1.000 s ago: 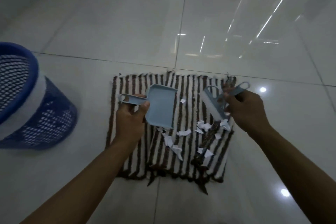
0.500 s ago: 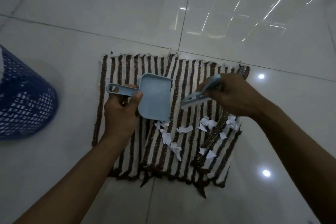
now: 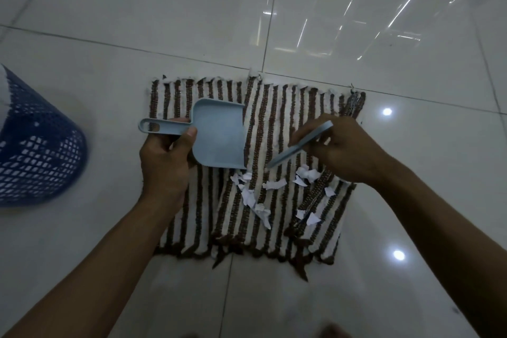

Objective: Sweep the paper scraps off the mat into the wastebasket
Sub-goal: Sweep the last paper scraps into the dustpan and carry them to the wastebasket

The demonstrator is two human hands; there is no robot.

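A brown-and-white striped mat lies on the tiled floor. Several white paper scraps are scattered over its lower right half. My left hand grips the handle of a light blue dustpan held over the mat's left half, its open edge just above the nearest scraps. My right hand grips a light blue hand brush, seen edge-on and slanting down to the left above the scraps; its bristles are hidden. A blue mesh wastebasket stands at the left edge, only partly in view.
Glossy white floor tiles surround the mat, with light reflections at the upper right. The mat's frayed fringe points toward me. A ridge bunches the mat under my right hand.
The view has tilted down, so the wastebasket has slid further out at the left. My right hand turned the brush flat and lowered it toward the scraps. The dustpan stays over the mat's left half.
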